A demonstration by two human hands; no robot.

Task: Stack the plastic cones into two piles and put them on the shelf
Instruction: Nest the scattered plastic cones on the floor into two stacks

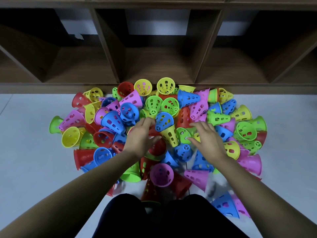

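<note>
Looking down from your head camera: a heap of perforated plastic cones [170, 104] in red, yellow, green, blue and pink lies on the pale floor [25, 143], against the foot of the dark wooden cubby shelf [159, 66]. Your left hand [141, 136] curls its fingers round a red plastic cone [158, 147] mid-heap. Your right hand [208, 137] hovers near it, fingers spread and relaxed, holding nothing.
</note>
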